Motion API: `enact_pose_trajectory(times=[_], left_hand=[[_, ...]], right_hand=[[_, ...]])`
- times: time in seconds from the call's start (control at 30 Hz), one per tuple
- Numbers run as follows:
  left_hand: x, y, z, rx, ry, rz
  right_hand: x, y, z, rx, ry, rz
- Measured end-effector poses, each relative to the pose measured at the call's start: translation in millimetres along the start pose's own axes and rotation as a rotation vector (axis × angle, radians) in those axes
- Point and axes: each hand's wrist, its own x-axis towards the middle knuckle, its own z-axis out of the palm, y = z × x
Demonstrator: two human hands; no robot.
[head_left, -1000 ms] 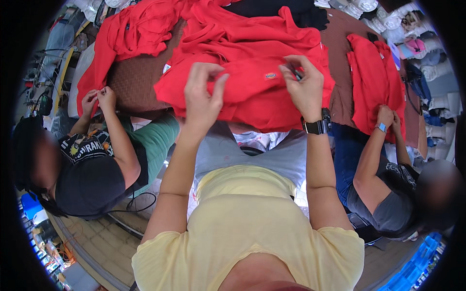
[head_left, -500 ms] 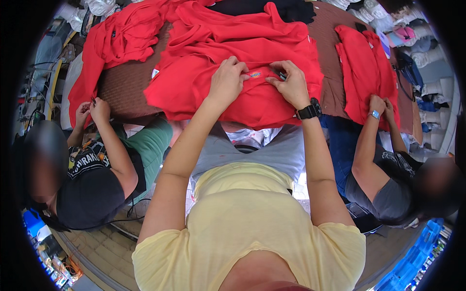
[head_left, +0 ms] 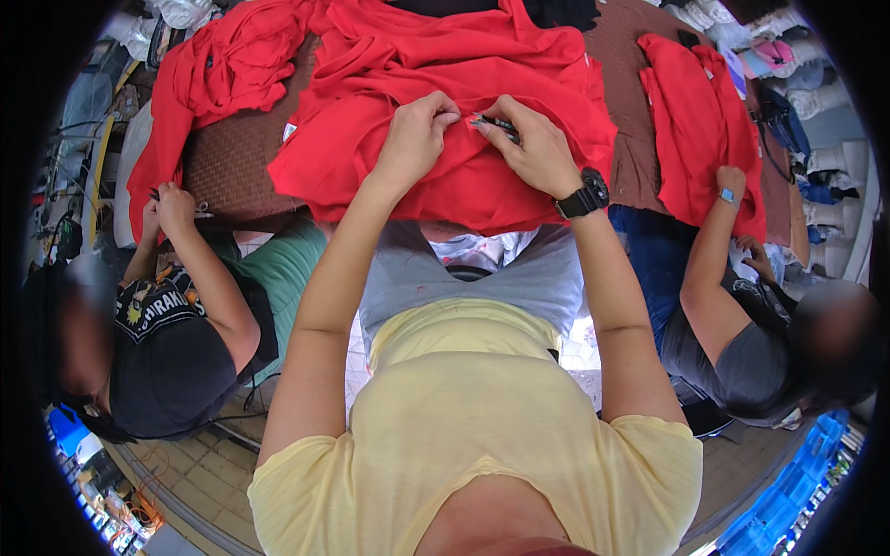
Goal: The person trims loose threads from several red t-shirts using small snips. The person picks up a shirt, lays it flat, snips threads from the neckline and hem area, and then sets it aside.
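A red garment (head_left: 371,139) lies in loose folds on the table in front of me. At its middle, my left hand (head_left: 417,137) is closed, thumb and fingertips pinching the red cloth. Small black thread snips (head_left: 497,123) sit in my right hand (head_left: 533,148), their tips pointing left toward the pinched spot. A small coloured patch on the cloth is mostly covered by the snips and fingers. Between the two hands only a narrow gap of red fabric shows.
The brown-covered table (head_left: 232,162) also bears a red garment pile (head_left: 241,69) at left, another red garment (head_left: 691,120) at right and black cloth (head_left: 561,11) at the back. Co-workers sit close on both sides, their hands at the red cloth.
Both my hands have shifted slightly left and away from me, and my right hand has come nearer the patch with the snips. At right, one of the co-worker's hands has dropped from the cloth.
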Motion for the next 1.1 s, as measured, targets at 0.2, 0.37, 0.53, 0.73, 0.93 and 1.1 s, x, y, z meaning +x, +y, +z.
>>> enact_pose_trajectory(times=[0.2,0.37,0.53,0.73,0.93,1.1], left_hand=[[0,3,-3,-0.016,-0.037,-0.048],[2,4,-2,-0.036,-0.063,-0.063],[4,4,-3,-0.026,-0.073,-0.063],[3,4,-4,-0.026,-0.001,0.011],[-35,40,-23,0.116,-0.228,-0.098],[-46,40,39,0.463,0.13,-0.076]], right_hand=[[4,-6,4,-0.252,0.027,-0.11],[5,-1,6,-0.222,0.079,-0.146],[7,-3,9,-0.226,0.067,-0.154],[9,-4,12,-0.252,0.081,-0.149],[3,1,-20,0.121,0.147,0.147],[9,24,8,0.451,0.078,0.196]])
